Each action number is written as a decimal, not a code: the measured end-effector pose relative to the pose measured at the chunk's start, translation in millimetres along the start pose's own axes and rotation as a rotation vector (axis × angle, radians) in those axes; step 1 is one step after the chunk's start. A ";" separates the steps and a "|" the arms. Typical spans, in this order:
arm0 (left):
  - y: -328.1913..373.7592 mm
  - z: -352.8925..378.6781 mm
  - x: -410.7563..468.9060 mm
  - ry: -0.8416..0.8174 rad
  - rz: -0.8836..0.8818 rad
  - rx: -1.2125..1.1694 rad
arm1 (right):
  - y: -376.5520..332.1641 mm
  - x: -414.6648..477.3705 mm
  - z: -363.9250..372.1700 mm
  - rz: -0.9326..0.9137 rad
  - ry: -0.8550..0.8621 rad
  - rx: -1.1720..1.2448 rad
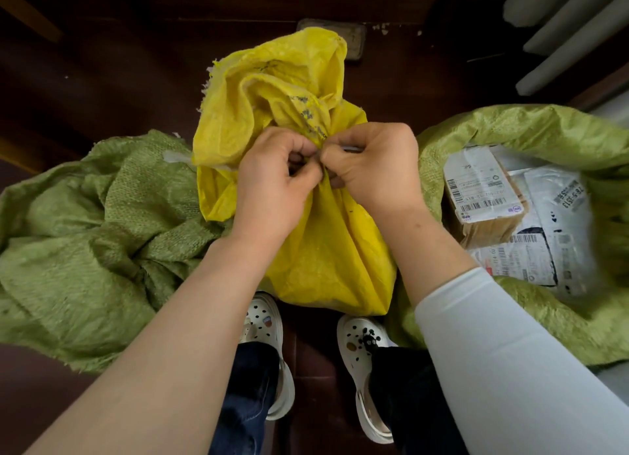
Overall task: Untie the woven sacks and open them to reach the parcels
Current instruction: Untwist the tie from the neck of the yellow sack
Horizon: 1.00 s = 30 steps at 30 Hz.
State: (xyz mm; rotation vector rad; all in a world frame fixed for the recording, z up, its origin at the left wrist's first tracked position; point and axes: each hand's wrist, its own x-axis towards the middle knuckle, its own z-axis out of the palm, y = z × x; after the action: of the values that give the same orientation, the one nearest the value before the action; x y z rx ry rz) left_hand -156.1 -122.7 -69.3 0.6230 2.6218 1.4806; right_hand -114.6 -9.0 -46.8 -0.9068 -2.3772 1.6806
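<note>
Dark brown floor (102,80) under everything. Left green sack (85,250) lies crumpled and still bunched at its neck, touching the yellow sack (326,250). Right green sack (510,131) is open, mouth spread, parcels showing inside. Yellow sack stands upright in the middle between the two, neck gathered tight, loose top flopped up and back, faded grey print on it not readable. Bare left forearm and right forearm in a white sleeve (493,352) both reach in from below. Parcels: brown box (486,196) with white shipping label and barcodes, print too blurred to read; beside it white mailer bags (544,243) with barcodes, one string looks like "5-3513", blurred. White clogs (265,335) with charms on the floor just below the yellow sack. Left hand (272,185) and right hand (374,165) pressed together at the sack's neck, fingers curled, thumbs and fingertips pinching the tie; both clamped on the knot, which is mostly hidden by the fingers.
</note>
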 end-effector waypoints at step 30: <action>16.0 -6.6 3.4 -0.079 -0.071 0.129 | 3.9 4.3 -8.6 0.135 -0.067 0.297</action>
State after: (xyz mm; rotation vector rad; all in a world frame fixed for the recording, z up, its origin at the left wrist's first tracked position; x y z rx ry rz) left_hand -155.9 -119.5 -52.0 0.5800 2.6646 1.2502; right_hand -113.0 1.2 -48.0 -0.9892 -2.0640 2.0738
